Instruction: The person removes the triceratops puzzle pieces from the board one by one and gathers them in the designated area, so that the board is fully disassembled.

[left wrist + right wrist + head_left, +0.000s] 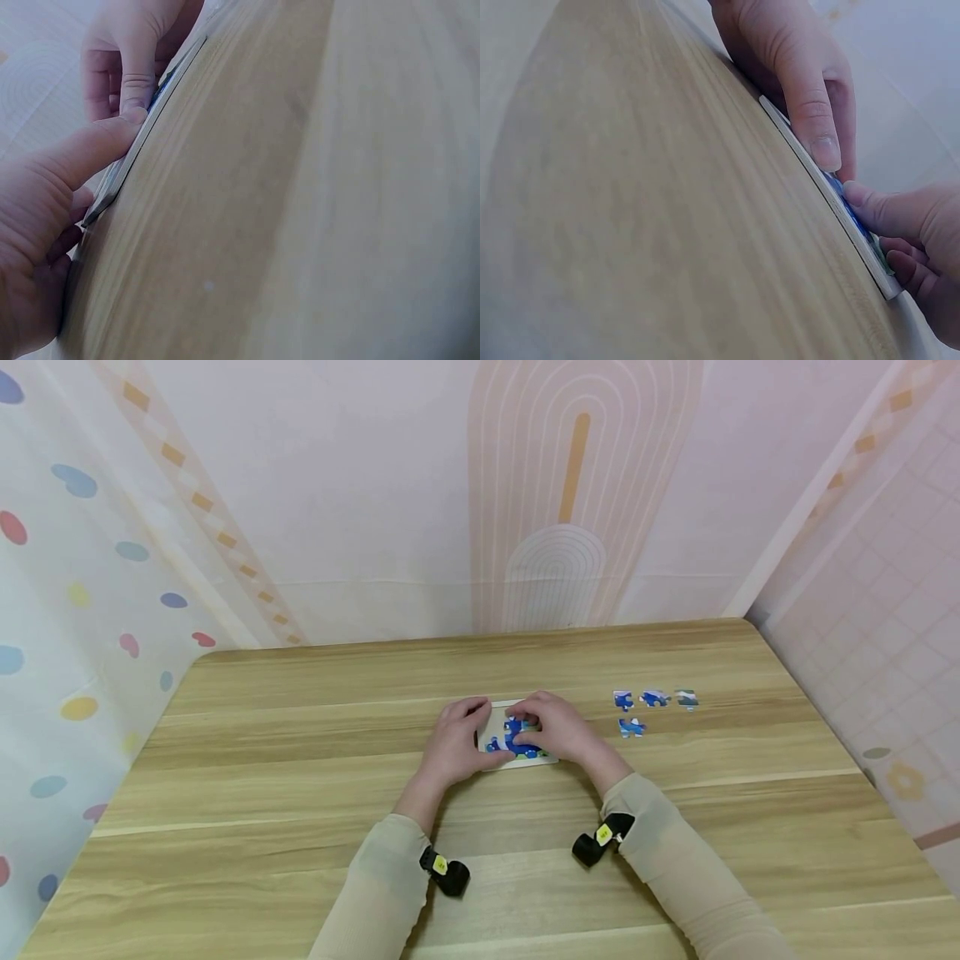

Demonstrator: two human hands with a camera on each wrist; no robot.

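**Both hands on the puzzle board at mid-table**

Nearest to you, your two sleeved forearms run up the wooden table (262,827), each carrying a black wrist camera, and both end at the puzzle board (498,725), the landmark for everything here.

Your left hand (453,745) sits at the board's left edge. The wrist view shows its thumb (97,146) laid along the board's near rim (124,169), with the other fingers curled at the edge beside it, so the hand holds the board from that side.

Your right hand (558,727) covers the board's right half. Its fingertips are bent down onto the blue pieces (513,737) lying in the board, and the thumb (877,210) presses at the near edge of the board (840,214). Whether the fingers pinch one piece or only press on it is hard to tell, as the hand hides the spot.

The board lies flat on the table, roughly at its middle.

To the right of the board, well apart from it, four loose puzzle pieces (632,727) lie on the wood: one closer, three in a row behind it.

Beyond the board, the table's far edge meets a pale patterned backdrop (555,527).
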